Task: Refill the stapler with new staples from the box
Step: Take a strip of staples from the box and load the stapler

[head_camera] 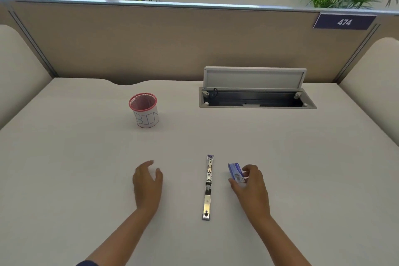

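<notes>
The stapler [208, 187] lies unfolded flat on the white desk, a long metal strip with its purple-tipped end pointing away from me. Just right of it is a small blue staple box [235, 172], and my right hand [250, 185] has thumb and fingers closed around the box's near end. My left hand [148, 181] rests on the desk left of the stapler, fingers loosely spread, holding nothing. Whether the stapler's channel holds staples cannot be made out.
A red mesh cup [144, 110] with a paper label reading "BIN" stands at the back left. An open cable hatch [257, 97] with its lid raised sits at the back right. A beige partition [172, 39] closes off the desk's far edge.
</notes>
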Demonstrator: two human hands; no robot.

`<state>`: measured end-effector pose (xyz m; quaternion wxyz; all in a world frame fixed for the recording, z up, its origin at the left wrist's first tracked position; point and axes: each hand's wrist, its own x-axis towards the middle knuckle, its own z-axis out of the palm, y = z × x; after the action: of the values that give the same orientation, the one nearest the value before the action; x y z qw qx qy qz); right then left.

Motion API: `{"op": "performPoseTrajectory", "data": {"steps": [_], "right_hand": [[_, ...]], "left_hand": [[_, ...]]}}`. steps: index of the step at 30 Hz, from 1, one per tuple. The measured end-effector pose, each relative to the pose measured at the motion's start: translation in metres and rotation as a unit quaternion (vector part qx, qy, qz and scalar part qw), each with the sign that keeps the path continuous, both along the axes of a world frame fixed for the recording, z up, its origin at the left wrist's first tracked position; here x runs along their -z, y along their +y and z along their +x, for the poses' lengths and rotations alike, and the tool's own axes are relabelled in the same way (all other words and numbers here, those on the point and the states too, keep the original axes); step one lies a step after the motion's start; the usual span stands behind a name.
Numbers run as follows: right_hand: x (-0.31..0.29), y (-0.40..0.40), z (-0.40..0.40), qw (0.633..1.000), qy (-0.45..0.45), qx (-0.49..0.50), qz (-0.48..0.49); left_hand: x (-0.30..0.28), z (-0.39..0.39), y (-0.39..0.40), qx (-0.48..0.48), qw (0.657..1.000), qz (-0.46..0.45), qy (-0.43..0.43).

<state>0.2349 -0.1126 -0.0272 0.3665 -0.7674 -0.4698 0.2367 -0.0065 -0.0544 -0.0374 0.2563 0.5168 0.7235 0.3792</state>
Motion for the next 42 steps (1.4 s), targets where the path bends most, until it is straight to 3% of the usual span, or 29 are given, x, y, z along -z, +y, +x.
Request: {"op": "performPoseTrajectory", "data": {"steps": [5, 9, 12, 25, 42], "right_hand": [[-0.019, -0.013, -0.015, 0.998, 0.009, -0.037, 0.045], [-0.033, -0.020, -0.027, 0.995, -0.007, -0.067, 0.077], [-0.039, -0.023, -0.035, 0.992, 0.002, -0.088, 0.085], [-0.045, -0.033, -0.037, 0.991, 0.036, -0.092, 0.094], [-0.055, -0.033, -0.034, 0.988, 0.038, -0.112, 0.103]], "left_hand": [[-0.027, 0.055, -0.018, 0.068, 0.979, 0.005, -0.191], [-0.045, 0.084, -0.023, 0.161, 0.941, -0.131, -0.265], [-0.055, 0.093, -0.026, 0.175, 0.915, -0.167, -0.322], [-0.065, 0.087, -0.021, 0.070, 0.912, -0.105, -0.391], [-0.067, 0.085, -0.021, 0.050, 0.915, -0.093, -0.388]]}}
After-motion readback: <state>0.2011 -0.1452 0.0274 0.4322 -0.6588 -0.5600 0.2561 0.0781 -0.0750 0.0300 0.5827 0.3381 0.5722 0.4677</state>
